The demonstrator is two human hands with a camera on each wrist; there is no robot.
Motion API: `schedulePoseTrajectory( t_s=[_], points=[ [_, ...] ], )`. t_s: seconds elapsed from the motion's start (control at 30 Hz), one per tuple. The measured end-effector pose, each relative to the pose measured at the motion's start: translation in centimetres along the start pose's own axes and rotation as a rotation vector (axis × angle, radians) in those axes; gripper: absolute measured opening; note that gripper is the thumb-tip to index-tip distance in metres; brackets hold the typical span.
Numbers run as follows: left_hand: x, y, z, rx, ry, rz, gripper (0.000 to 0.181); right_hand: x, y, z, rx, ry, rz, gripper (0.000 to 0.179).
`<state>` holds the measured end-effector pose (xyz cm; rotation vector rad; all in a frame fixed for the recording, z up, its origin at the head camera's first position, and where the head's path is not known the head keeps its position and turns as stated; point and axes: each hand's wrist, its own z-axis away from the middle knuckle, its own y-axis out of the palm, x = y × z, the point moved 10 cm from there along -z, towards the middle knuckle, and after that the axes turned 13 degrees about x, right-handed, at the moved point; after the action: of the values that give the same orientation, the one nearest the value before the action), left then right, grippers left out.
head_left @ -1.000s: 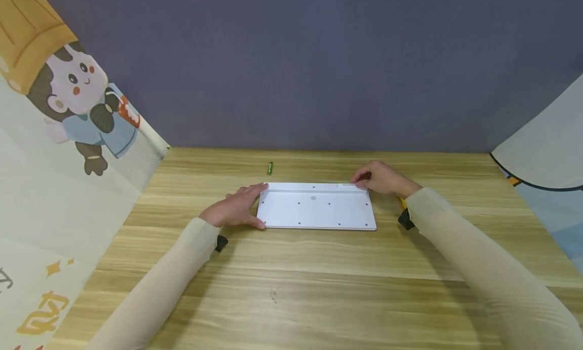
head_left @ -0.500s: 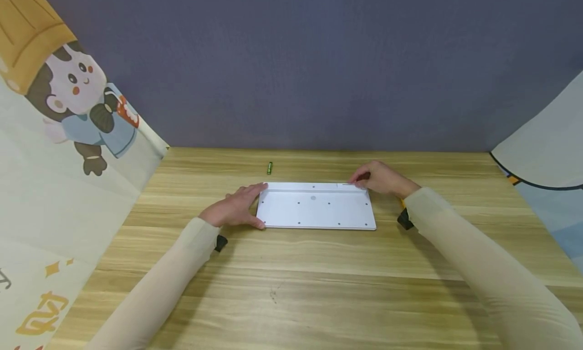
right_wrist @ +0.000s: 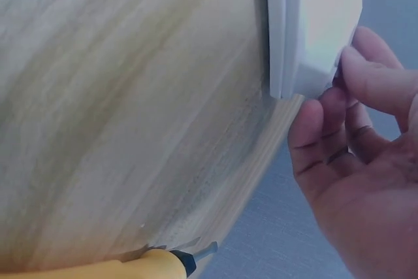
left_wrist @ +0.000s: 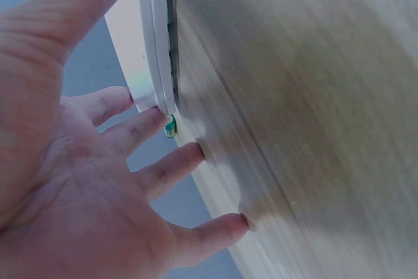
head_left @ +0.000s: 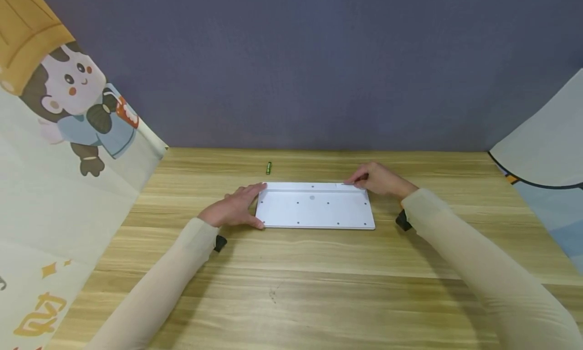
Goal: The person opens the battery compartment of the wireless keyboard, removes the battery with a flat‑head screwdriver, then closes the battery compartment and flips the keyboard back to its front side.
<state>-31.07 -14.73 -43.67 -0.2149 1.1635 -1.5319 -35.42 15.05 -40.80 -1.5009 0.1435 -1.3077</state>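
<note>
A white keyboard (head_left: 314, 211) lies face down, its back dotted with small screws and a raised strip along the far edge. My left hand (head_left: 234, 207) spans its left end, thumb at the near corner and fingertips at the far one. In the left wrist view the left fingers (left_wrist: 173, 169) are spread and nearly straight. My right hand (head_left: 382, 179) is at the far right corner, thumb and forefinger pinching a thin white battery cover (head_left: 348, 184) on the strip. The right wrist view shows the right fingers (right_wrist: 307, 125) curled beside the keyboard's end; the thumb partly hides the cover.
A green battery (head_left: 268, 168) lies on the wooden table (head_left: 319, 284) behind the keyboard's left end. A yellow-handled screwdriver (right_wrist: 153, 266) lies right of the keyboard, mostly hidden under my right wrist in the head view. A dark partition (head_left: 319, 77) rises behind the table.
My right thumb and forefinger have shifted slightly left along the far edge of the keyboard. The left hand, keyboard and battery stay as they were, apart from a small camera drift.
</note>
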Motion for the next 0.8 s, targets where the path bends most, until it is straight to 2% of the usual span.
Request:
schedulePoseTrajectory(
  t_s=[0.2,0.8],
  points=[
    [0.1,-0.4,-0.4,-0.011,0.0,0.012,0.113,-0.1,-0.3,-0.7,0.012,-0.03,0.006,0.023],
    [0.6,-1.5,-0.9,-0.034,-0.028,0.027,0.113,-0.5,-1.6,-2.3,0.028,0.018,0.022,0.026]
  ],
)
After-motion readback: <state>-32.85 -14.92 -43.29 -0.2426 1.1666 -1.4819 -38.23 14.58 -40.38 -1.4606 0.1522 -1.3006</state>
